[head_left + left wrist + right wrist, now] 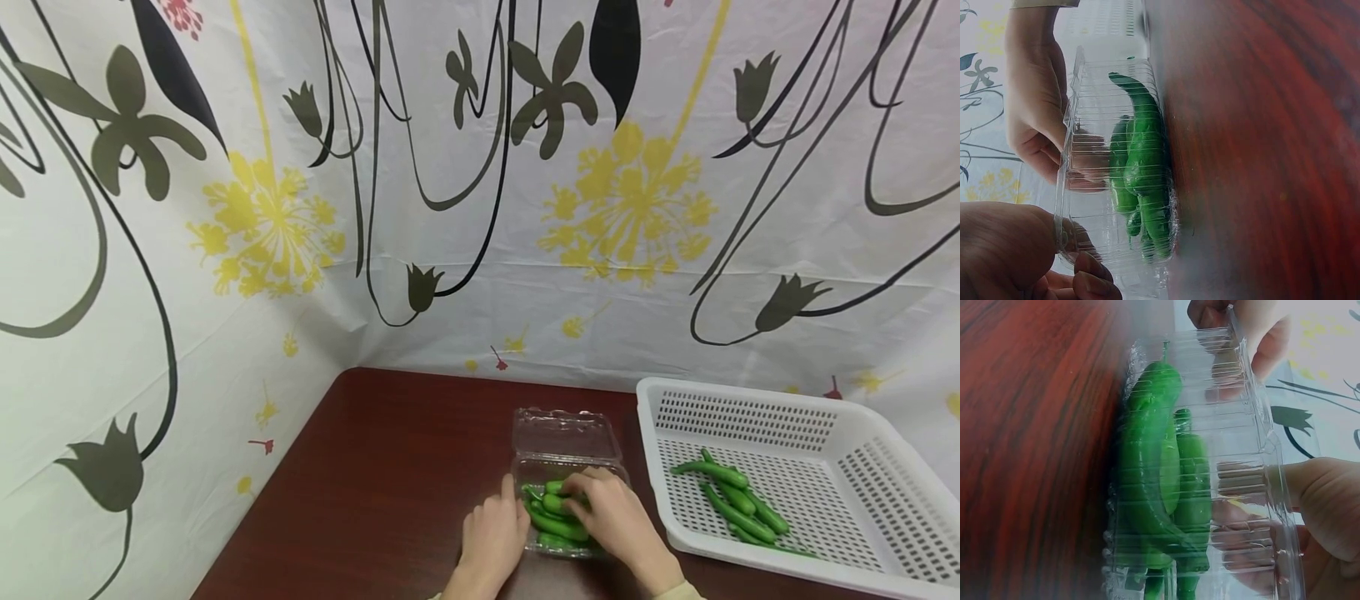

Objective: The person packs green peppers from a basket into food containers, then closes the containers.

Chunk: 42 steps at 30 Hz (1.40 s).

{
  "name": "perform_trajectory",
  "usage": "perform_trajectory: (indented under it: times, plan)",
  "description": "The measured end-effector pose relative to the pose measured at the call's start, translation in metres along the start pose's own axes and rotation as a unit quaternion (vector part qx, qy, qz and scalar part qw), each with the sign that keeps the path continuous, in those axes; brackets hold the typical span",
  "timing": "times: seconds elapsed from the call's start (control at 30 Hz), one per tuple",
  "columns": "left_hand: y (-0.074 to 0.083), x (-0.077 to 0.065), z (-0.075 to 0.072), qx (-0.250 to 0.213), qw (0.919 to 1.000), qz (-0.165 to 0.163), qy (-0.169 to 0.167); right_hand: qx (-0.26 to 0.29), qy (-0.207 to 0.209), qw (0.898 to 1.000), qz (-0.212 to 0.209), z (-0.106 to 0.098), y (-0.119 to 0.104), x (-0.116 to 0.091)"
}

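Both hands in at the clear plastic hinged-lid box (566,435), long green peppers (557,527) inside!
Left hand (495,529) pinches its rim, clearest from the left wrist; right hand (611,510) dips inside, grip unclear; head view adds more peppers (767,512) in a white perforated plastic basket (840,471).

Evenly bright, wrist views hazier — tabletop (1272,137) blurred

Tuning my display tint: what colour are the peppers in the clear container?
Bright green; those peppers show best in the right wrist view.
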<state>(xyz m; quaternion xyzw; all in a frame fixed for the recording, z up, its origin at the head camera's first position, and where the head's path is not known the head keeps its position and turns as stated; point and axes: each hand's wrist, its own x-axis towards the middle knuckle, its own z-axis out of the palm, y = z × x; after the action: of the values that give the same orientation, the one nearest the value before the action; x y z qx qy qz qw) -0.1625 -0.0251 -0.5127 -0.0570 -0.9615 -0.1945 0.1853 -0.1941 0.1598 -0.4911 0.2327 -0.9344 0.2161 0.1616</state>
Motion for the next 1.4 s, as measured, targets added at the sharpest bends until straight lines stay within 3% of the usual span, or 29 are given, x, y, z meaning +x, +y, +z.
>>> perform_trajectory:
  times: [1.4]
  plan:
    - [0.001,0.0,-0.001,-0.01,1.0,0.0,0.001,0.01,0.004,0.999,0.043,-0.016,0.009,0.004]
